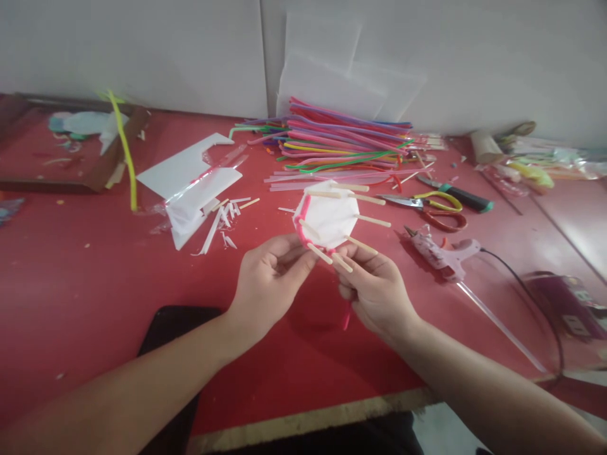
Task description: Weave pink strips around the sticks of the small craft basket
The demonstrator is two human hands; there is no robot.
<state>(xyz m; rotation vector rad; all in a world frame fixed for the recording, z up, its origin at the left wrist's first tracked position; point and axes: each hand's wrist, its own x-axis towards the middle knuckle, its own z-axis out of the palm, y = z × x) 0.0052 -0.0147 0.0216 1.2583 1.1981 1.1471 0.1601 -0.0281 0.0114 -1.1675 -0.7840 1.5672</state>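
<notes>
Between my two hands, above the red table, is a white many-sided piece (332, 218) with several wooden sticks (373, 220) standing out around its edge. A pink pipe cleaner (302, 221) runs along its left and near edges, woven among the sticks, and its loose end hangs below my right hand. My left hand (272, 272) is closed on the near left edge, thumb against the pipe cleaner. My right hand (372, 281) pinches the pipe cleaner at the near right edge. The fingertips are partly hidden behind the piece.
Pipe cleaners (346, 139) lie heaped at the back. To the right are scissors (427, 205), pliers (462, 194) and a corded glue gun (443, 253). Cut white board (190, 183) and scraps (222, 221) lie left, near a tray (57, 183). A black phone-like slab (165, 322) lies under my left forearm.
</notes>
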